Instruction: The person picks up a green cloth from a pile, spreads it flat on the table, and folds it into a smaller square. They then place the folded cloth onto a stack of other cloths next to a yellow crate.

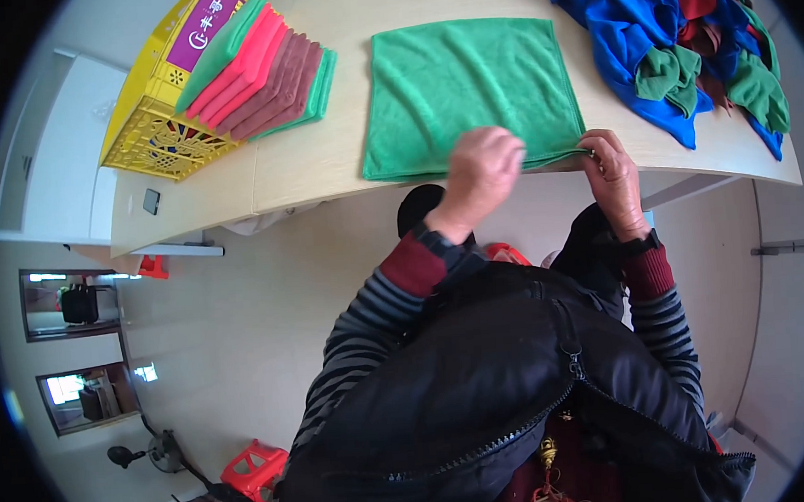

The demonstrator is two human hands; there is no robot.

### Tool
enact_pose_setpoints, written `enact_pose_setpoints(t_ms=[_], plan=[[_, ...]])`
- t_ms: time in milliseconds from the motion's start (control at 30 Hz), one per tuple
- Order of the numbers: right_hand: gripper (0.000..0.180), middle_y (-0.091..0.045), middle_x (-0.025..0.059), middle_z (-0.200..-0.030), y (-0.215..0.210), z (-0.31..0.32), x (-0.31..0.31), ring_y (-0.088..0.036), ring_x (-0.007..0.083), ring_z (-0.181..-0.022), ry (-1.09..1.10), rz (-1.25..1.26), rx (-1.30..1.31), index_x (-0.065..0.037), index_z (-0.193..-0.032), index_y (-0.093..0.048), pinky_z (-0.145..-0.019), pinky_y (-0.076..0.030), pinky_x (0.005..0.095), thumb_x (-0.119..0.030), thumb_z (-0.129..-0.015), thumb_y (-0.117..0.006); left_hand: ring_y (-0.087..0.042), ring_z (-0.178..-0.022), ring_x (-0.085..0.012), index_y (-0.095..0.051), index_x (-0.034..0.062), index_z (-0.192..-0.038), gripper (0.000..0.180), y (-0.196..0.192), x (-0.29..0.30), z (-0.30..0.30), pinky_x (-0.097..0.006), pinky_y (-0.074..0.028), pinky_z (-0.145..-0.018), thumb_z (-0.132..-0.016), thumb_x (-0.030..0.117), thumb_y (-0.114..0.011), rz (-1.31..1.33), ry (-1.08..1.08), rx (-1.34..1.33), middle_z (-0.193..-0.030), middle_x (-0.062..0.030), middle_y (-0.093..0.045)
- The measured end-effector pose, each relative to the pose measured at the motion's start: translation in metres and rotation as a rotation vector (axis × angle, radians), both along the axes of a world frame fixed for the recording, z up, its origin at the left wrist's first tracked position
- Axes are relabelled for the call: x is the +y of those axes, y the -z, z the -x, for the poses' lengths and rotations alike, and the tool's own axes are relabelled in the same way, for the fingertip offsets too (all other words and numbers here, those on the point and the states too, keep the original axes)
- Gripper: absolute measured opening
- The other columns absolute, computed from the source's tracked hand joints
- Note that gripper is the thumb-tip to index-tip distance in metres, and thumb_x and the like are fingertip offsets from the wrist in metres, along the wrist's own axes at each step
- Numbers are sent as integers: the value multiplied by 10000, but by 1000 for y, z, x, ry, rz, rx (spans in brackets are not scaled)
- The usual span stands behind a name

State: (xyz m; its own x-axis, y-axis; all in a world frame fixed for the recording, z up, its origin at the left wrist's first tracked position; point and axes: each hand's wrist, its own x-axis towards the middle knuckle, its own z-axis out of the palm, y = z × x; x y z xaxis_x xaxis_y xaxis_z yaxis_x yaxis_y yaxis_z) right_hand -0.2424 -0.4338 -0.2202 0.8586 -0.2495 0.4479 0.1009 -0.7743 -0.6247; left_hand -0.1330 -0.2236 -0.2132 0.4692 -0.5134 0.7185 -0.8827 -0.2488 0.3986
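Green cloth gripped at its near edge

The flat square green microfibre cloth [466, 91] is pinched at its near-right corner by the right hand [614, 178]; the curled left hand [482, 168] is rested on the near hem, at the pale wooden table [304, 156] edge.

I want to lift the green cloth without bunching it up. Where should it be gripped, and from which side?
Grip the green cloth at its near edge's two corners, coming from the person's side. It lies flat, that edge sits at the table rim, and the right hand already pinches one corner.
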Motion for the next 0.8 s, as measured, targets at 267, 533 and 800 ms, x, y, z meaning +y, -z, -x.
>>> enact_pose_setpoints(t_ms=[267, 533, 800], plan=[[193, -624, 49, -982, 12, -8, -11, -564, 158, -695, 10, -147, -34, -43, -1010, -620, -648, -474, 261, 50, -842, -634, -573, -1005, -300, -649, 76, -978, 278, 16, 145, -23, -426, -440, -899, -738, 109, -785, -171, -460, 45, -1048, -83, -612], [150, -559, -31, -870, 10, -13, -16, -489, 57, -707, -11, -405, -59, -40, -1049, -628, -654, -428, 215, 16, -911, -619, -567, -1062, -289, -663, 83, -1054, 353, 23, 158, -26, -423, -434, -951, -731, 115, -802, -257, -428, 89, -1103, -81, -610], [128, -533, -55, -812, -9, -26, -32, -480, 32, -757, -45, -544, 4, -47, -1098, -633, -705, -402, 184, -74, -978, -601, -617, -917, -292, -658, 43, -1018, 230, 31, 157, -43, -367, -503, -807, -801, 37, -735, -120, -361, 129, -978, -102, -631]])
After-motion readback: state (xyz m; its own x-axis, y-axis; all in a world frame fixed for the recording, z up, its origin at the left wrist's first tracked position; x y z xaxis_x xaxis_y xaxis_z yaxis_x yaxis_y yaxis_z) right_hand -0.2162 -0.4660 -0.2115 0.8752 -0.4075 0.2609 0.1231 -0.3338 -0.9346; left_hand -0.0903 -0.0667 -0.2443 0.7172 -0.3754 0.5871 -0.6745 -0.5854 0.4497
